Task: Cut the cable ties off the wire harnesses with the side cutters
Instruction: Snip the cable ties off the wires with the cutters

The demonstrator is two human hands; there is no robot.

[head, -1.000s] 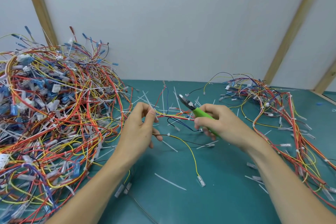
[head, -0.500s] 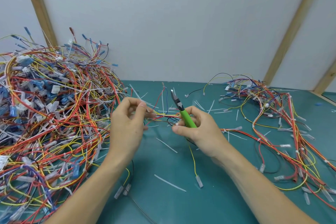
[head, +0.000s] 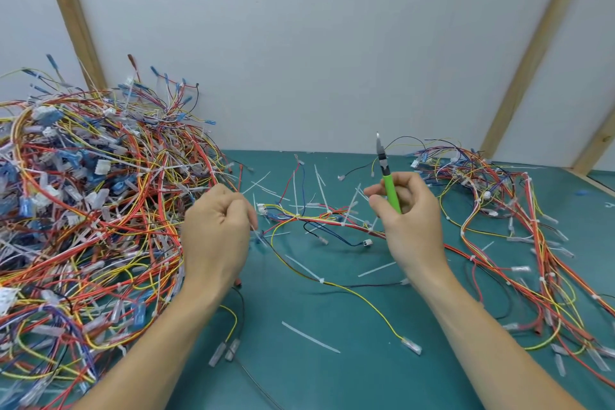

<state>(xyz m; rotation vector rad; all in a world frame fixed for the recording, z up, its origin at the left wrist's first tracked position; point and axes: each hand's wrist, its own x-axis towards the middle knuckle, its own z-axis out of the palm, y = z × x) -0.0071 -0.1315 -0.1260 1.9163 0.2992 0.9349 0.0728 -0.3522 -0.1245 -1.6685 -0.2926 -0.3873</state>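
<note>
My right hand (head: 411, 220) grips the green-handled side cutters (head: 387, 180), held upright with the metal jaws pointing up, above the table. My left hand (head: 216, 230) is curled and pinches a thin wire or tie end at its fingertips near a small blue connector. Between the hands a wire harness (head: 319, 218) of red, yellow and blue wires lies on the green mat, with white cable ties (head: 347, 215) sticking out of it. The cutter jaws are clear of the harness.
A large tangled heap of harnesses (head: 83, 210) fills the left side. A smaller spread of harnesses (head: 519, 226) lies at the right. Cut white tie pieces (head: 309, 336) and loose wires litter the green mat (head: 332, 376). A white wall with wooden battens stands behind.
My right hand has swung the cutters up from the harness to upright and moved right. My left hand has shifted slightly, and the harness now lies lower between the hands.
</note>
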